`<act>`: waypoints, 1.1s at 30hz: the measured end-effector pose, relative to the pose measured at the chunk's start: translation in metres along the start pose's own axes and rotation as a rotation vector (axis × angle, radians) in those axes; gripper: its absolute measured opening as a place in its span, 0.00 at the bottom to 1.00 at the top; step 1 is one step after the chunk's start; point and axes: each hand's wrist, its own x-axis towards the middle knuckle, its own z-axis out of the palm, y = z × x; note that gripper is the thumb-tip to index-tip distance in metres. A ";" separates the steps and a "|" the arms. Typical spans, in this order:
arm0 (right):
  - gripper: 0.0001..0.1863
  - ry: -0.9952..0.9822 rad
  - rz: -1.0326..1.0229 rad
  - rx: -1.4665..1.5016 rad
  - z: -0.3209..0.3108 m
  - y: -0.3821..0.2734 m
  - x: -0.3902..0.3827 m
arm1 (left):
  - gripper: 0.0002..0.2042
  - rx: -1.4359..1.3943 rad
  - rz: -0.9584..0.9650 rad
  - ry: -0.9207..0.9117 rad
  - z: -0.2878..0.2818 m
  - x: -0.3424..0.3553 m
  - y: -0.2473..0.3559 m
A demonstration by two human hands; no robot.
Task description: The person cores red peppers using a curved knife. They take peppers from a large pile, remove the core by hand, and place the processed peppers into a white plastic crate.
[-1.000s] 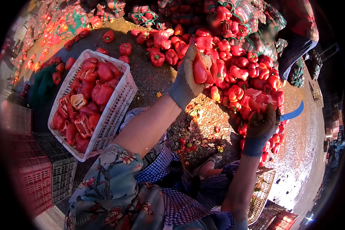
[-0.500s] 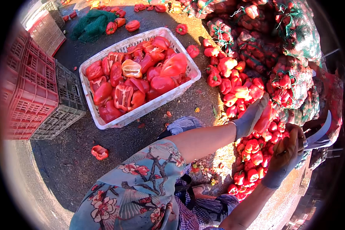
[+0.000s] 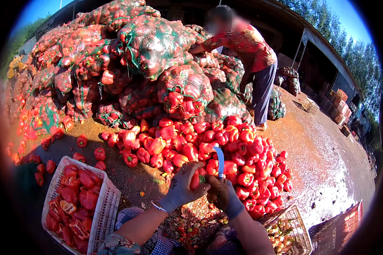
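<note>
Left hand (image 3: 184, 187), in a grey glove, is closed around 1 red pepper (image 3: 195, 179), with the green stem (image 3: 202, 178) turned toward the other hand. Just to its right, the right hand (image 3: 223, 193), also gloved, grips a curved knife (image 3: 220, 160); the blade stands up beyond the fingers, clear of the pepper, its tip hooking left. Whether the right fingertips touch the stem, I cannot tell.

Beyond both hands spreads a heap of whole red peppers (image 3: 247, 159), with mesh sacks (image 3: 157, 46) behind it and a co-worker (image 3: 257, 51) bending over them. Left of the left hand, a white crate (image 3: 110, 208) holds opened peppers; right of the right hand, a pale crate (image 3: 301, 224) holds green and whitish scraps.

The step seems to be readying this pepper for coring, as it looks whole where visible. A next cut would call for a firm left grip, the blade turned down beside the stem, and the left thumb kept off its path.
</note>
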 end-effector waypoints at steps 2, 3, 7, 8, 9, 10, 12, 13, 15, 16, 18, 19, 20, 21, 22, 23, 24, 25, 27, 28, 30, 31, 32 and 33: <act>0.18 0.018 0.172 0.162 -0.009 -0.009 -0.015 | 0.34 0.076 -0.019 -0.139 0.016 -0.004 0.006; 0.16 0.057 0.192 0.239 -0.011 -0.008 -0.020 | 0.35 0.107 0.019 -0.167 0.026 -0.007 0.005; 0.10 0.134 0.494 0.869 -0.028 0.013 -0.044 | 0.39 0.100 0.094 -0.240 0.065 -0.006 0.015; 0.10 0.151 0.518 0.903 -0.034 0.019 -0.046 | 0.40 0.077 0.068 -0.247 0.071 -0.004 0.018; 0.09 0.113 0.525 0.954 -0.038 0.021 -0.050 | 0.40 0.043 0.086 -0.239 0.078 -0.006 0.018; 0.07 0.115 0.410 0.793 -0.042 0.030 -0.053 | 0.39 0.009 0.105 -0.230 0.084 -0.006 0.015; 0.06 0.151 0.374 0.727 -0.045 0.028 -0.058 | 0.39 -0.035 0.131 -0.220 0.093 -0.007 0.011; 0.07 0.194 0.450 0.825 -0.044 0.011 -0.059 | 0.39 -0.045 0.138 -0.219 0.097 -0.006 0.010; 0.08 0.122 0.194 0.537 -0.046 0.034 -0.061 | 0.38 -0.054 0.124 -0.214 0.101 -0.005 0.011; 0.07 0.128 0.193 0.520 -0.045 0.028 -0.059 | 0.38 -0.117 0.068 -0.228 0.100 -0.006 0.011; 0.05 0.149 0.196 0.487 -0.043 0.018 -0.057 | 0.37 -0.247 -0.041 -0.252 0.097 -0.007 0.008; 0.05 0.197 0.322 0.569 -0.042 0.010 -0.056 | 0.36 -0.386 -0.180 -0.283 0.095 -0.008 0.007; 0.05 0.243 0.450 0.651 -0.041 0.006 -0.055 | 0.36 -0.523 -0.320 -0.312 0.092 -0.009 0.006; 0.05 0.250 0.467 0.615 -0.040 0.005 -0.054 | 0.35 -0.668 -0.461 -0.339 0.090 -0.011 0.005; 0.06 0.256 0.485 0.580 -0.039 0.004 -0.053 | 0.33 -0.727 -0.506 -0.355 0.088 -0.012 0.004; 0.07 0.261 0.503 0.545 -0.038 0.003 -0.051 | 0.31 -0.786 -0.552 -0.371 0.085 -0.014 0.003; 0.07 0.233 0.504 0.547 -0.037 0.002 -0.049 | 0.28 -0.840 -0.593 -0.383 0.082 -0.016 0.003; 0.07 0.204 0.505 0.548 -0.035 0.004 -0.049 | 0.27 -0.852 -0.593 -0.372 0.083 -0.022 -0.008; 0.07 0.145 0.507 0.534 -0.032 0.013 -0.050 | 0.26 -0.871 -0.590 -0.424 0.079 -0.020 -0.013; 0.08 0.098 0.372 0.437 -0.032 0.021 -0.051 | 0.26 -0.880 -0.594 -0.450 0.076 -0.019 -0.013; 0.11 0.021 0.176 0.301 -0.030 0.029 -0.050 | 0.29 -0.936 -0.658 -0.481 0.072 -0.018 -0.014; 0.12 -0.004 0.116 0.267 -0.028 0.028 -0.049 | 0.30 -0.938 -0.671 -0.480 0.069 -0.019 -0.014; 0.12 -0.003 0.134 0.289 -0.025 0.022 -0.050 | 0.31 -0.940 -0.684 -0.482 0.067 -0.019 -0.014; 0.12 0.018 0.199 0.340 -0.027 0.015 -0.052 | 0.31 -0.931 -0.668 -0.489 0.069 -0.017 -0.009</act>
